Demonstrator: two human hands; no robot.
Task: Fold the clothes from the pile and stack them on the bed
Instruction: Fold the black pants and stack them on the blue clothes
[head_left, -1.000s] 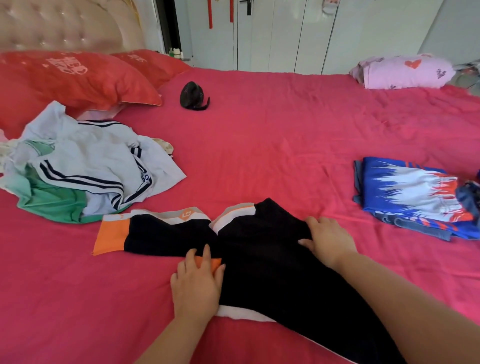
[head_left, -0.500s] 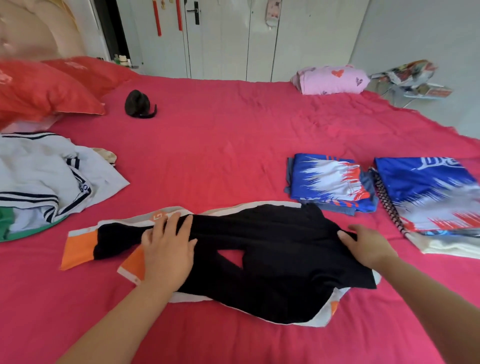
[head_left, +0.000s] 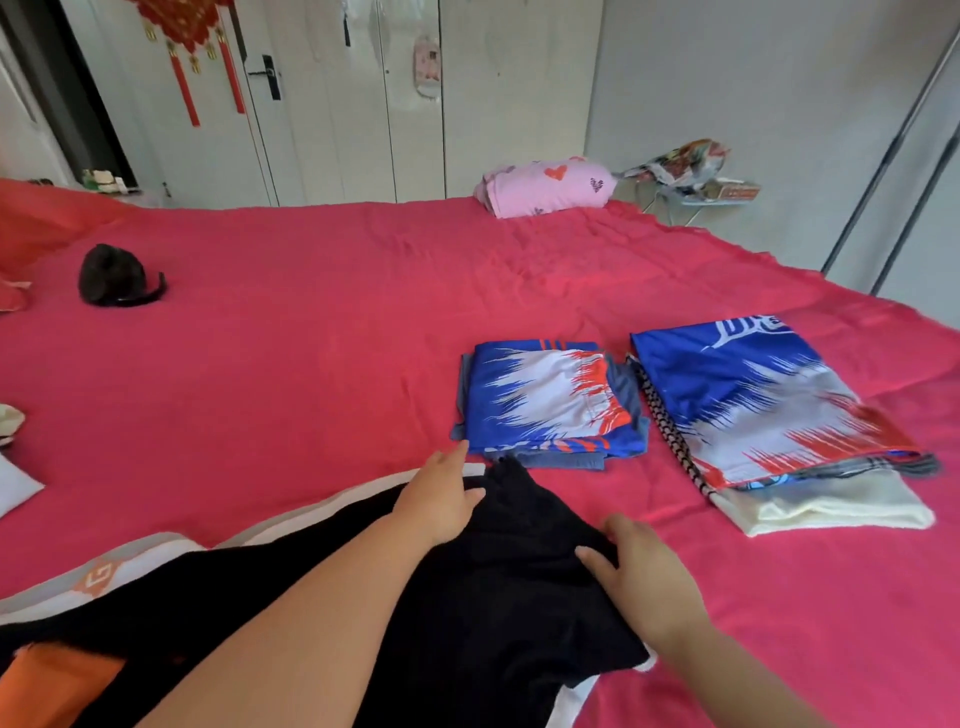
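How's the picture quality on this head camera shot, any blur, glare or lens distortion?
Head view: soft, even daylight, no glare on the red sheet; whole frame slightly soft, the larger blue jersey stack looking smeared; wide-angle bending tilts the wall rails at the right edge.

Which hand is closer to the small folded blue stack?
Left. The left hand lies on the black garment, fingertips just short of the near-left corner of the small folded blue stack; the right hand rests on the same garment, farther back toward the person.
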